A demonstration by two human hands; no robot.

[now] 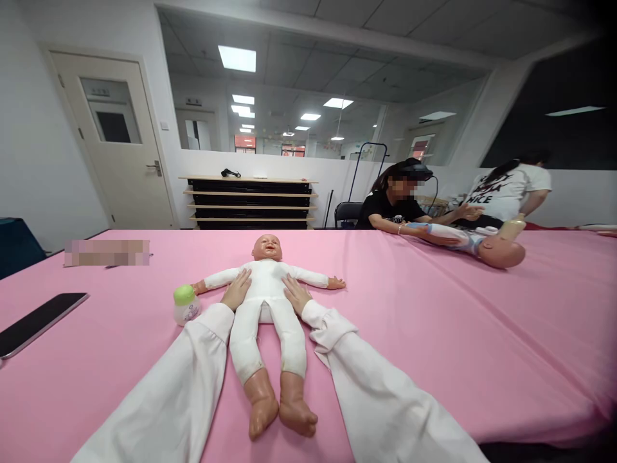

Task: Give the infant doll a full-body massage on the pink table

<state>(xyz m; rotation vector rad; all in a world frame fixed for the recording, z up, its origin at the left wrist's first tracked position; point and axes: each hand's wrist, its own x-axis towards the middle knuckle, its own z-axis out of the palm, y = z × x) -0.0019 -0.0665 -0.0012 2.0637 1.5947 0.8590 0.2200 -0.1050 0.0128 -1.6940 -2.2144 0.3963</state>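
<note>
A pink cloth (409, 347) covers the table, and on it the baby doll (265, 280) lies face up in front of me. Its long axis runs straight away from me, the feet nearer, the head far. The doll is between my hands: my left hand (238, 290) touches one side of its trunk, my right hand (295, 294) touches the other, so neither seems nearer. Both are open, palms inward, fingers laid on the white body and pinching nothing. To the left of the doll, beside its hand, stands a jar (186, 307) with a green lid on; its contents I cannot see. Far right of the doll, a bottle (511, 226) looks pale yellow.
</note>
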